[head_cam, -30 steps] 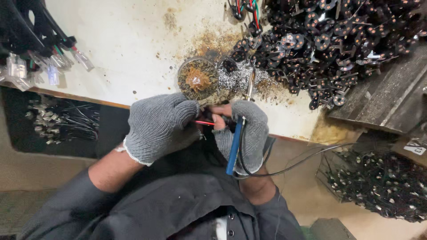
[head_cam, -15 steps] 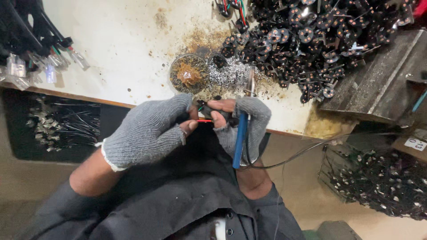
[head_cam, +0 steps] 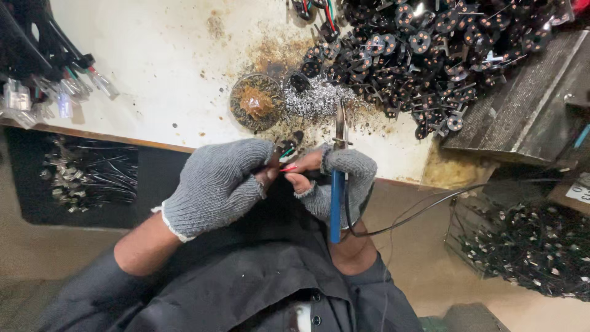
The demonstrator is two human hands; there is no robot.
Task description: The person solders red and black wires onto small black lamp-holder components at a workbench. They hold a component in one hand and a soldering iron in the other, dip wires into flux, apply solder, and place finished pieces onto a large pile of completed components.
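Note:
My left hand (head_cam: 218,187), in a grey fingerless knit glove, pinches a small black part with thin red and green wires (head_cam: 286,157) at the bench's front edge. My right hand (head_cam: 338,181), gloved the same way, grips a blue-handled soldering iron (head_cam: 336,184) whose metal tip points away from me toward the bench; its fingertips also touch the wires. Both hands meet just in front of my dark jacket.
A round tin of brown flux (head_cam: 255,101) and a heap of silver solder scraps (head_cam: 316,98) lie just beyond the hands. A big pile of small black round parts (head_cam: 430,49) fills the bench's right. Wired parts lie at left (head_cam: 55,80). Bins of parts sit below at both sides.
Both hands have drawn slightly back from the flux tin toward the bench edge, still joined on the wired part. The view has shifted a little.

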